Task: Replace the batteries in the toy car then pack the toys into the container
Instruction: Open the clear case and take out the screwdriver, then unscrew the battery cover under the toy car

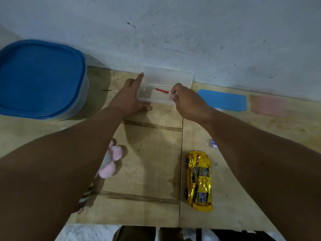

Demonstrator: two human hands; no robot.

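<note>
The left hand (129, 98) lay spread against the near left end of a small clear plastic case (156, 94), index finger stretched straight out toward the wall, the other fingers reaching along the case's front edge and touching it, gripping nothing. The right hand (185, 100) was curled, thumb and fingertips pinching the clear butt end of a thin red-handled screwdriver (162, 90) whose metal tip pointed left over the open tray of the case; whether the tool rested on the tray floor or hung just above it I could not tell. The case's transparent lid (167, 75) stood tilted back against the pale grey wall (173, 32). Both forearms reached far forward across the light wooden tabletop (152, 171). Nearer the person, to the right, sat the shiny gold toy car (198, 180), wheels down, nose pointing away toward the wall, well apart from either hand. Just beyond it two small batteries (212, 143) lay beside the right forearm. A pink-and-white plush toy (111, 162) was partly hidden under the left forearm. At the far left stood a large clear plastic container with a blue lid (41, 79) on it, and right of the case lay a flat blue rectangular lid (223, 100) with a faded pink rectangle (269, 105) beyond it, too blurred to make out.
</note>
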